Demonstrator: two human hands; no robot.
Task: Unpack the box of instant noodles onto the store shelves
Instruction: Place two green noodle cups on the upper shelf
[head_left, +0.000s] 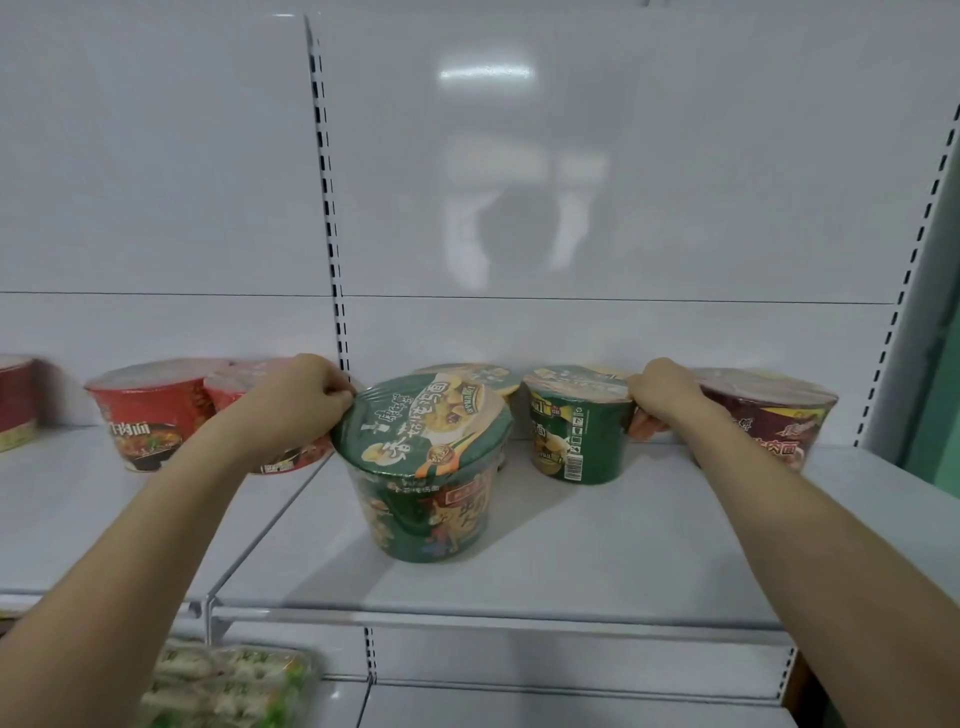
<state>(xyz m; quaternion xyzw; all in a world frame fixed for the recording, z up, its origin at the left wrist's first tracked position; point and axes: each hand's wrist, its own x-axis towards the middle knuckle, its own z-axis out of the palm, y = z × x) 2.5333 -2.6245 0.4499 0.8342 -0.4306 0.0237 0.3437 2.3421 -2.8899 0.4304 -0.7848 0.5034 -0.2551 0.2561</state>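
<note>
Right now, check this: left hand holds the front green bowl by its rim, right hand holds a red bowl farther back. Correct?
Not quite. In the head view the right hand grips the barcoded green bowl, not a red one; the dark red bowl stands beside it. The left hand does hold the front green bowl by its rim.

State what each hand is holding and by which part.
The left hand grips the front green bowl at its rim's left edge. The right hand grips the green bowl with the barcode by its right side, under the rim.
</note>
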